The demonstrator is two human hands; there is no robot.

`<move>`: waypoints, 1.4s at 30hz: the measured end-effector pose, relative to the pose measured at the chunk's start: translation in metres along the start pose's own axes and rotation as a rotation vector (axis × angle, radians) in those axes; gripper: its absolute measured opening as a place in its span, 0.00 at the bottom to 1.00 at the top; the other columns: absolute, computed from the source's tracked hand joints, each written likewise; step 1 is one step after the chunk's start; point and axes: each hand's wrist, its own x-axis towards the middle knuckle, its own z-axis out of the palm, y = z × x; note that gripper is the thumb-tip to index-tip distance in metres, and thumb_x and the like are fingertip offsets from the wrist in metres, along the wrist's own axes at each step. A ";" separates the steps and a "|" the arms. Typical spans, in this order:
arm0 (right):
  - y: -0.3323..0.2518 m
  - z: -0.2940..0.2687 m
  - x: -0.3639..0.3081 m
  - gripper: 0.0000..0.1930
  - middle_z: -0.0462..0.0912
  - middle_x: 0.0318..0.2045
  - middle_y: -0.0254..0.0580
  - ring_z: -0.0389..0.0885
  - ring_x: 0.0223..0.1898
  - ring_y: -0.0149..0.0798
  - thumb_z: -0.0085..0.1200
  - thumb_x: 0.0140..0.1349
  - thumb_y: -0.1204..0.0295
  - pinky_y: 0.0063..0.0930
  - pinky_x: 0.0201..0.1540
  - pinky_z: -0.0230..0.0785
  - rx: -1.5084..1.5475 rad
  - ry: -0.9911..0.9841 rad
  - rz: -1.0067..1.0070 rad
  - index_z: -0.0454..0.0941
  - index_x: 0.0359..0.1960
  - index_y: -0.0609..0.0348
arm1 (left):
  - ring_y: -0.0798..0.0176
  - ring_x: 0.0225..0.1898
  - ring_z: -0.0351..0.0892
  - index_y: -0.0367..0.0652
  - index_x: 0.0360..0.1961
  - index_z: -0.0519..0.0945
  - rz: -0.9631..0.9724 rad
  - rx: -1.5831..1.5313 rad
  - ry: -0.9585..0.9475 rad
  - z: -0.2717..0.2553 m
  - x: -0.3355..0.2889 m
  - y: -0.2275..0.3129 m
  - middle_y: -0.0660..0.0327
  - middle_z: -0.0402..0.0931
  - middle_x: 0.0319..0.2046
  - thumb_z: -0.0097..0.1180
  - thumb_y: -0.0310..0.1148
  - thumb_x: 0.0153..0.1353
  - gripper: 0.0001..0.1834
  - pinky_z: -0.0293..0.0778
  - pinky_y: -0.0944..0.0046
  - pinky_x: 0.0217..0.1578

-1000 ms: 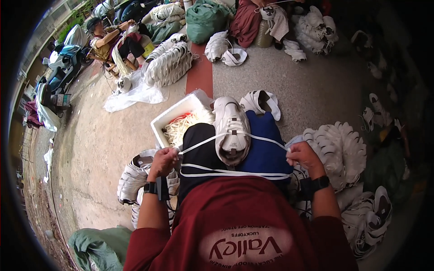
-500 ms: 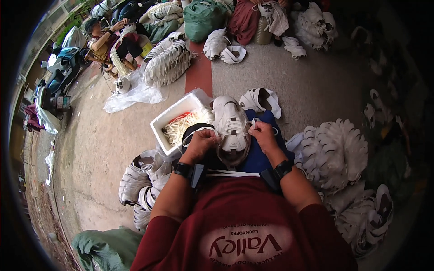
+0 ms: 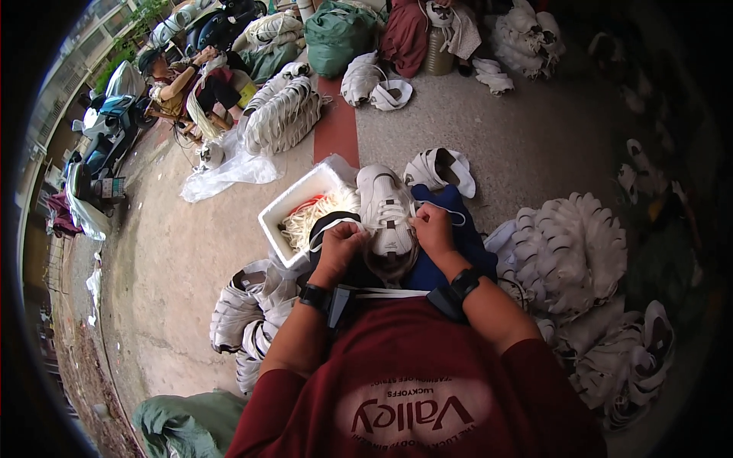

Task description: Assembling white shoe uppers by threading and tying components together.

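A white shoe with crossed white laces rests on my lap, its toe pointing away from me. My left hand is at the shoe's left edge, fingers pinched on a shoelace whose white length loops over my wrist side. At the right edge of the lacing, my right hand pinches a shoelace too, its thumb and forefinger close to the eyelets. Blue cloth lies under the right hand. A white foam box full of loose white laces stands just left of the shoe.
Another white shoe upper lies beyond my knees. Stacks of white uppers stand right and left of me. A green sack is at lower left. Farther off, a seated person works near a shoe pile and parked scooters.
My right hand has moved slightly left, closer to the lacing. The left hand stays nearly in place, and the view has shifted a little.
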 end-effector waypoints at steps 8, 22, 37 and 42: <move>-0.020 -0.005 -0.026 0.06 0.76 0.25 0.53 0.76 0.32 0.54 0.55 0.47 0.75 0.43 0.35 0.67 -0.309 -0.002 -0.187 0.74 0.24 0.64 | 0.72 0.25 0.73 0.33 0.25 0.75 0.379 0.490 0.106 0.026 0.001 0.013 0.61 0.76 0.20 0.57 0.25 0.52 0.06 0.70 0.69 0.28; 0.006 0.005 -0.019 0.06 0.80 0.22 0.51 0.80 0.25 0.43 0.52 0.45 0.82 0.28 0.30 0.70 -0.018 0.078 -0.131 0.78 0.28 0.69 | 0.50 0.26 0.78 0.41 0.22 0.77 0.469 1.333 -0.054 0.066 0.027 0.012 0.53 0.75 0.22 0.58 0.32 0.47 0.06 0.74 0.56 0.30; -0.043 0.028 -0.012 0.05 0.74 0.23 0.52 0.74 0.28 0.54 0.56 0.46 0.73 0.46 0.32 0.66 -0.468 -0.296 -0.492 0.74 0.22 0.60 | 0.74 0.22 0.73 0.39 0.26 0.77 -0.069 -0.266 0.060 -0.012 0.003 0.002 0.65 0.76 0.22 0.59 0.24 0.54 0.03 0.70 0.75 0.24; -0.043 0.026 -0.016 0.12 0.75 0.28 0.50 0.75 0.33 0.52 0.57 0.45 0.75 0.40 0.36 0.68 -0.443 -0.309 -0.467 0.78 0.34 0.61 | 0.71 0.24 0.76 0.37 0.28 0.77 -0.005 -0.300 0.074 -0.004 0.013 -0.011 0.62 0.77 0.23 0.58 0.20 0.52 0.03 0.74 0.72 0.28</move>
